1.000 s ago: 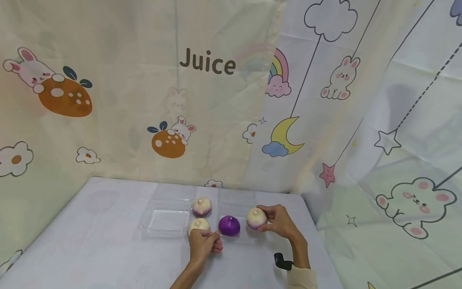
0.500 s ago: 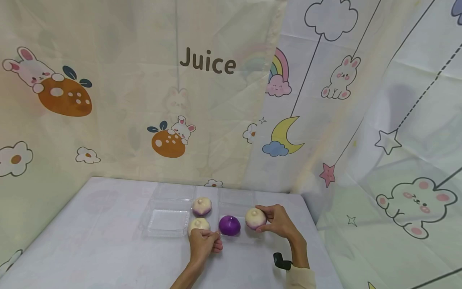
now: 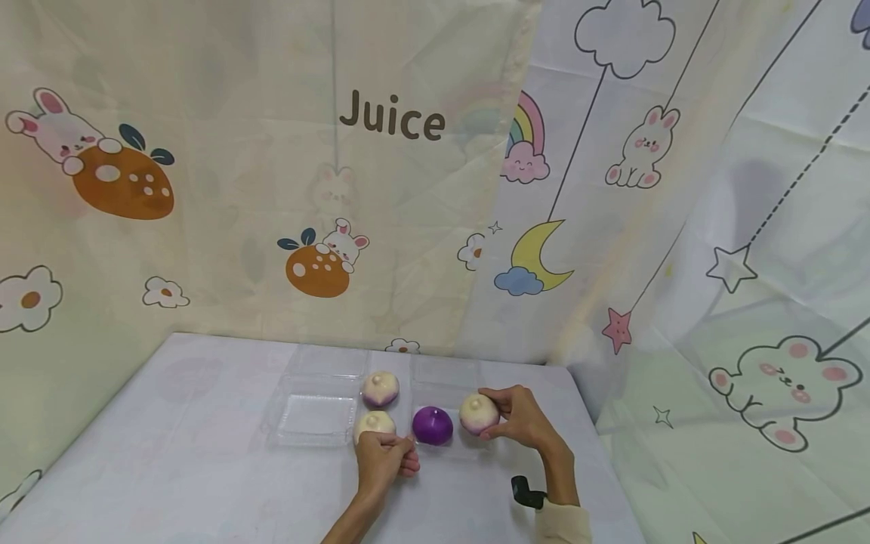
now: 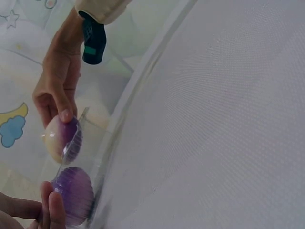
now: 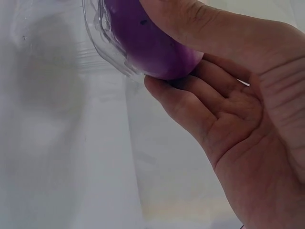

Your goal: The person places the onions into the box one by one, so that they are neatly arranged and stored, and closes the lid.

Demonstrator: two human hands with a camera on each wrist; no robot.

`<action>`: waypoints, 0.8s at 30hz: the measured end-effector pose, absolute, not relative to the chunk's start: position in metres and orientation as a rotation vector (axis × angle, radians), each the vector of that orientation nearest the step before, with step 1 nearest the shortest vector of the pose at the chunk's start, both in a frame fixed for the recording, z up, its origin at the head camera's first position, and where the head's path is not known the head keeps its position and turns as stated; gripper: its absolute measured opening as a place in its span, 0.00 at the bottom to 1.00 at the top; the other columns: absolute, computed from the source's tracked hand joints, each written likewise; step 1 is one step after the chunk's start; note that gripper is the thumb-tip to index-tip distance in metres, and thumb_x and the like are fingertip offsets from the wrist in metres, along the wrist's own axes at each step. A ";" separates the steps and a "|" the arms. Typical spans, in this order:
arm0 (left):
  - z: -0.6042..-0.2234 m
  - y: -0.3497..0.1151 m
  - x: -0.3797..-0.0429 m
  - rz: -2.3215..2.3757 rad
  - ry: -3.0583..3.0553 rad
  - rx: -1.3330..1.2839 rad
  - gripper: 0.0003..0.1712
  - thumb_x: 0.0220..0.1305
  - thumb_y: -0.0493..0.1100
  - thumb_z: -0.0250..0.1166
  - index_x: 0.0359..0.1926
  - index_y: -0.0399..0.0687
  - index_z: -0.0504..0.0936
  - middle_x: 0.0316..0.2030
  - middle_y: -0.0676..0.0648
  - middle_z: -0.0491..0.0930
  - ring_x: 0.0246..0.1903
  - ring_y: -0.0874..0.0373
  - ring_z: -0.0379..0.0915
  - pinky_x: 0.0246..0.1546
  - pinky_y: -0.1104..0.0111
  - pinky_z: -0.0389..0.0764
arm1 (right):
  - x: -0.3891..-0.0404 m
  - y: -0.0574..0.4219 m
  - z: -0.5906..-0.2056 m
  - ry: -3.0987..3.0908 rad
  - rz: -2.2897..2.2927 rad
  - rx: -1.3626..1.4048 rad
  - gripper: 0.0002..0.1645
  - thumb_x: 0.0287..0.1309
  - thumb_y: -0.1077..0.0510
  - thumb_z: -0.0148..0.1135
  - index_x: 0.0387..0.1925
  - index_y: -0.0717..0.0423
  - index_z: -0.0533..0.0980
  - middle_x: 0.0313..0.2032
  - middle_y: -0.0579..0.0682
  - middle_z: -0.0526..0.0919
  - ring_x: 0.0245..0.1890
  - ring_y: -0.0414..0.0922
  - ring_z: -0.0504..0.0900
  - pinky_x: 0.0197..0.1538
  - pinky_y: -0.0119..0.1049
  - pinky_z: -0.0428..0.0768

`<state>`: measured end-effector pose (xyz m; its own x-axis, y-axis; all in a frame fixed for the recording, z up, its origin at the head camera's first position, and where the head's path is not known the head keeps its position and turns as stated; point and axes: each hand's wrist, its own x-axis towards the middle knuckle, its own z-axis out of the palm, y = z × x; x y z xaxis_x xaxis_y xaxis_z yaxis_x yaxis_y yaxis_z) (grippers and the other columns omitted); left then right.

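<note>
My right hand holds an onion-shaped bulb, cream on top and purple below, between thumb and fingers. In the left wrist view, the bulb is level with the rim of the right clear plastic container. A fully purple bulb sits inside that container, to the left of the held one. My left hand pinches near the container's left edge, its other fingers curled. It partly hides the front cream bulb. Another cream-and-purple bulb lies just behind that one.
A second clear plastic container stands on the left, its lid folded back toward the wall. The right container's lid also lies open behind it. A white cloth covers the table. Printed curtains hang behind and to the right.
My right hand has shifted slightly left with the cream-and-purple bulb, nearer to the purple one. The left hand and the other bulbs have stayed put.
</note>
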<state>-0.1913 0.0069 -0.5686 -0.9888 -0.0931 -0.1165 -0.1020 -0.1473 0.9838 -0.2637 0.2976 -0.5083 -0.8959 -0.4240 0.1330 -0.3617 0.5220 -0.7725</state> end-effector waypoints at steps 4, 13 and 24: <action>-0.567 0.006 -0.191 2.359 2.048 -0.227 0.13 0.69 0.31 0.69 0.36 0.16 0.86 0.19 0.40 0.88 0.16 0.62 0.84 0.22 0.67 0.90 | -0.264 0.296 -0.506 2.728 -1.244 -0.735 0.50 0.40 0.63 0.92 0.66 0.74 0.78 0.62 0.70 0.85 0.64 0.64 0.85 0.64 0.50 0.88; -0.567 0.006 -0.190 2.370 2.033 -0.235 0.13 0.70 0.32 0.69 0.35 0.18 0.86 0.20 0.39 0.88 0.16 0.61 0.84 0.22 0.67 0.90 | -0.261 0.289 -0.502 2.735 -1.158 -0.699 0.51 0.39 0.65 0.92 0.67 0.74 0.78 0.62 0.68 0.87 0.64 0.60 0.87 0.64 0.53 0.88; -0.570 0.007 -0.191 2.354 2.038 -0.250 0.13 0.71 0.32 0.70 0.35 0.19 0.87 0.22 0.35 0.89 0.16 0.60 0.84 0.21 0.66 0.90 | -0.261 0.281 -0.498 2.799 -1.027 -0.717 0.50 0.36 0.66 0.92 0.65 0.73 0.80 0.57 0.64 0.90 0.58 0.54 0.91 0.61 0.49 0.91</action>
<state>-0.1913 0.0071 -0.5698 -0.9870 -0.0912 -0.1320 -0.1175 -0.1485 0.9819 -0.2607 0.2811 -0.4980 -0.8880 -0.4514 0.0878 -0.4010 0.6668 -0.6281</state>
